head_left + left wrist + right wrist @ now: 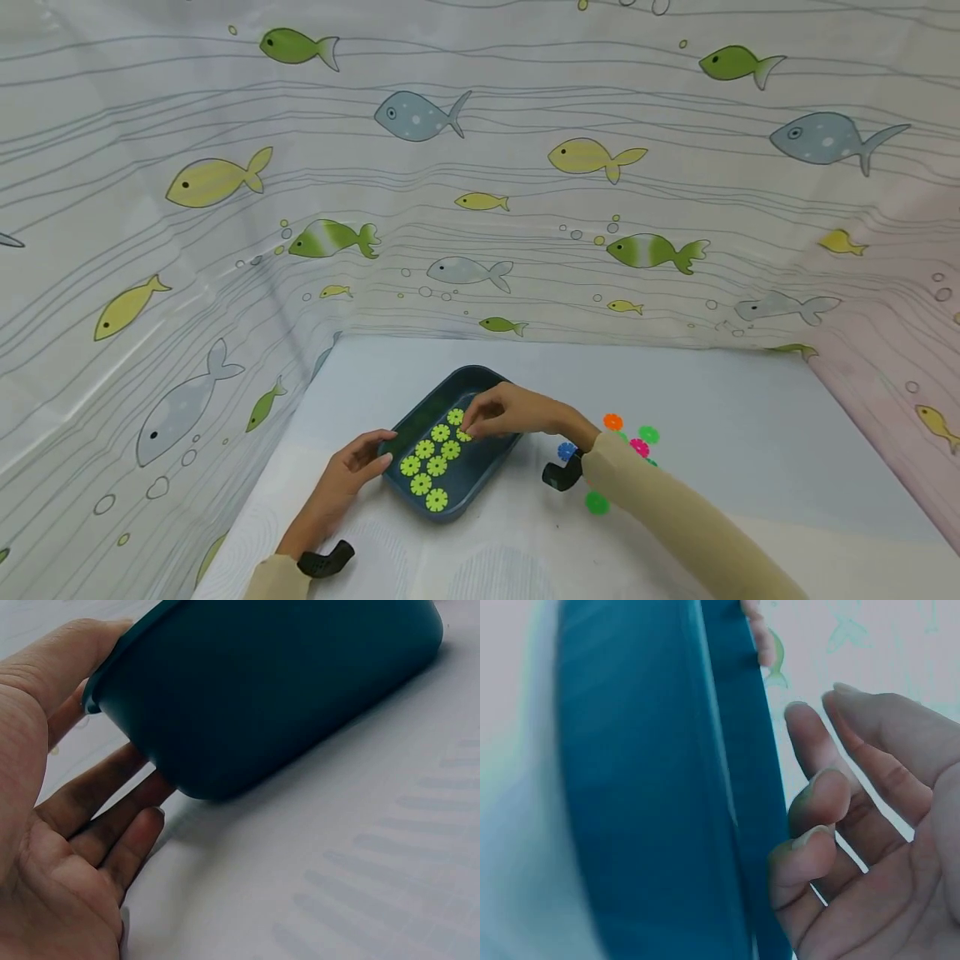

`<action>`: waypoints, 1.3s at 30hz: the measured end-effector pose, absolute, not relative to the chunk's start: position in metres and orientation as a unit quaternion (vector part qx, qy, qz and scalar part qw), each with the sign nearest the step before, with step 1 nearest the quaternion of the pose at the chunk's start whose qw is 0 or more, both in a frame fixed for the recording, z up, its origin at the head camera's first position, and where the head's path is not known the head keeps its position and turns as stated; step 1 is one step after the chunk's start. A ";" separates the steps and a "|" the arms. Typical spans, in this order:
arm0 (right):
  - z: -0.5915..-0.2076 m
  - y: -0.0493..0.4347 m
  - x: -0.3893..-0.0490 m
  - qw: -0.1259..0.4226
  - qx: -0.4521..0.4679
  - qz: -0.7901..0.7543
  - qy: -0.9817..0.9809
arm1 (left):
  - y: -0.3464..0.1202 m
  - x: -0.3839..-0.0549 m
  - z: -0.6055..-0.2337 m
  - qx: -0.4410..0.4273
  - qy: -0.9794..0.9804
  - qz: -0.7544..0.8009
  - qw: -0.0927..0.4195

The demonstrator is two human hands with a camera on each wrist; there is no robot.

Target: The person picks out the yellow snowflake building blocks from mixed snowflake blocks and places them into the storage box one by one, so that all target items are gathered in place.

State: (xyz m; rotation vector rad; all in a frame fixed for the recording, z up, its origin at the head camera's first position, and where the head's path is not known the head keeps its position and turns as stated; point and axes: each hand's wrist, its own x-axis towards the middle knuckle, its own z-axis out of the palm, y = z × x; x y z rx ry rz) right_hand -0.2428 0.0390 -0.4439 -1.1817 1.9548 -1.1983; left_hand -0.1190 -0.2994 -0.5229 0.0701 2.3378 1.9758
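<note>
A dark teal rectangular tray (pixel 480 471) stands angled on the table. Several yellow-green notched discs (pixel 437 465) lie in it in two slanting rows. My left hand (pixel 347 473) grips the tray's near-left side; in the left wrist view its thumb (pixel 79 649) presses the rim and other fingers reach under the wall. Over the tray's right side hovers my right hand (pixel 517 408), its fingertips right at a disc in the upper part of the rows. Seen from the right wrist, its fingers (pixel 810 859) are loosely bent beside the tray wall, with nothing visible between them.
Right of the tray, partly behind the right forearm, lie loose discs: orange (pixel 612 422), pink (pixel 639 447), blue (pixel 566 451) and green (pixel 597 502). Each wrist carries a black camera mount (pixel 326 560). A fish-patterned curtain (pixel 480 242) surrounds the white table (pixel 750 433).
</note>
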 end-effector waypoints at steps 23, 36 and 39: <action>-0.446 0.117 -0.227 0.241 -0.363 -0.472 0.766 | -0.298 -0.117 -0.521 0.014 0.770 0.637 0.042; -0.463 0.173 -0.219 0.239 -0.299 -0.497 0.778 | -0.299 -0.117 -0.521 0.012 0.769 0.638 0.040; -0.471 0.187 -0.217 0.233 -0.284 -0.498 0.786 | -0.299 -0.117 -0.521 0.010 0.768 0.639 0.041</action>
